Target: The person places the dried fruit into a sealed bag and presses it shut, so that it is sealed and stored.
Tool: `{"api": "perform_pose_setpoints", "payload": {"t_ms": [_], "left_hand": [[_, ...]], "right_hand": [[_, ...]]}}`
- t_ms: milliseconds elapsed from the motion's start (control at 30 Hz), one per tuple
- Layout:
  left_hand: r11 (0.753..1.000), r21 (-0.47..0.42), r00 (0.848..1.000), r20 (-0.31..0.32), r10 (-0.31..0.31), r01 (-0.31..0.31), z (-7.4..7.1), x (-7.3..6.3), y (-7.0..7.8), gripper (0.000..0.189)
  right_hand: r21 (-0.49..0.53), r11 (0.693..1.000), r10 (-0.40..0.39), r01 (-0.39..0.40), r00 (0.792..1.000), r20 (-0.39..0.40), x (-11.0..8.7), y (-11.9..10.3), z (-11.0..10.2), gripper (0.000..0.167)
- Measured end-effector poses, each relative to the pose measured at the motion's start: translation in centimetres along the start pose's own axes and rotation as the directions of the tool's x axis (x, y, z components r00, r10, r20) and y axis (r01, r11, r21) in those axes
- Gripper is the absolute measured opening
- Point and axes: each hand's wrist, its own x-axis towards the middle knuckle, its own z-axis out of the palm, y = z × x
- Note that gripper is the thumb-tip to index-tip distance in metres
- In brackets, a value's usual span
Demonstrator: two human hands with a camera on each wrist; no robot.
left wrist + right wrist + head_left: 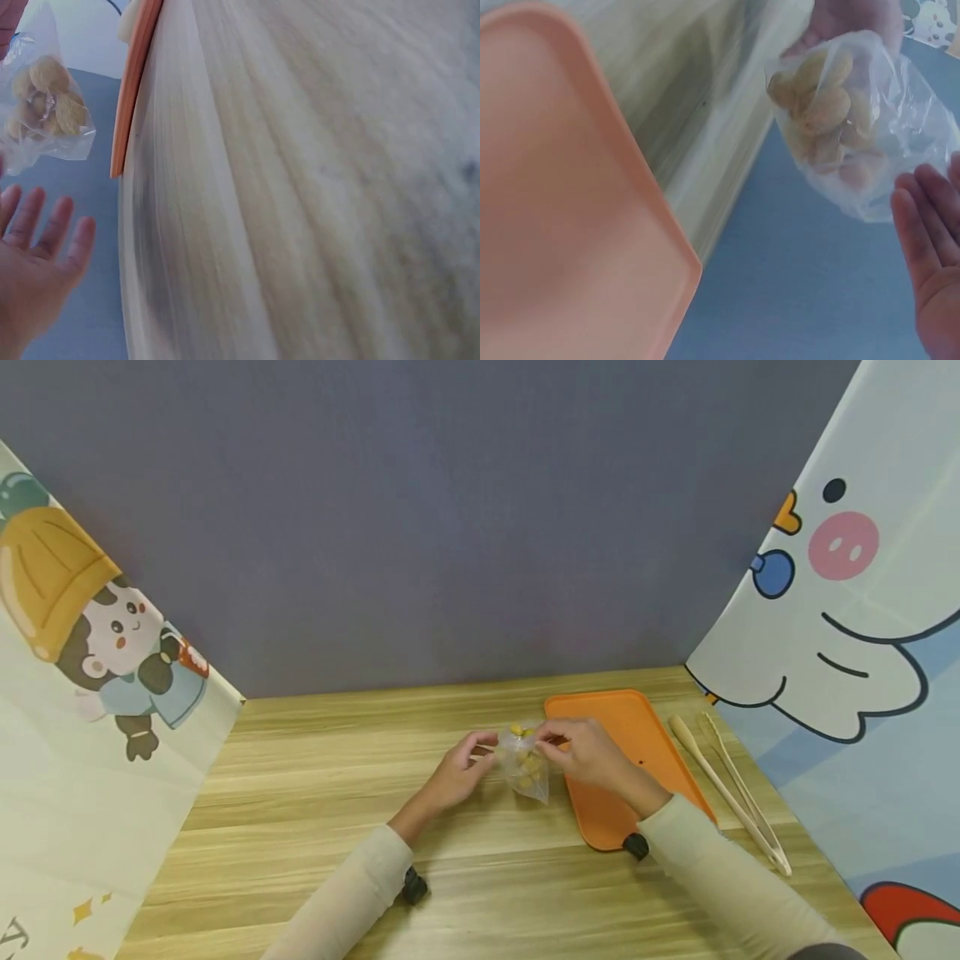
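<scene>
A clear plastic bag point(528, 772) with several yellow-brown rounded pieces point(49, 101) in it is held up above the table, between both hands. My left hand point(457, 772) holds the bag's upper left edge with thumb and forefinger; its other fingers stretch out loosely in the left wrist view. At the opposite edge my right hand point(585, 752) pinches the bag near its top, over the orange tray's edge. In the right wrist view its straight fingers point(930, 225) show beside the bag, but the pinch itself lies outside that picture.
An orange tray point(622, 727) lies on the wood-grain table point(315, 793) under the right forearm. Pale tongs point(735, 793) lie right of it. A grey partition point(450, 527) stands behind, with printed cloths point(847, 635) at both sides.
</scene>
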Motion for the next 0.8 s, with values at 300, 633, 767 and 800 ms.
{"api": "perform_pose_setpoints", "payload": {"t_ms": [300,633,767,800], "left_hand": [[0.990,0.095,0.973,0.194,-0.123,0.106,0.3,0.2,-0.1,0.038],[0.992,0.078,0.955,0.272,-0.120,0.103,0.2,-0.1,-0.1,0.018],[0.991,0.123,0.981,0.179,-0.073,0.051,0.1,0.0,-0.1,0.012],[0.989,0.138,0.987,0.149,-0.062,0.042,0.1,0.1,-0.1,0.011]], "right_hand": [[0.062,0.998,-0.022,0.020,0.999,0.038,0.2,-0.1,-0.5,0.004],[0.054,0.998,-0.027,0.025,0.999,0.036,0.4,-0.4,-1.1,0.003],[0.034,0.999,-0.032,0.030,0.998,0.055,0.5,-0.5,-1.7,0.003],[0.027,0.999,-0.030,0.029,0.998,0.060,0.5,-0.5,-1.9,0.003]]}}
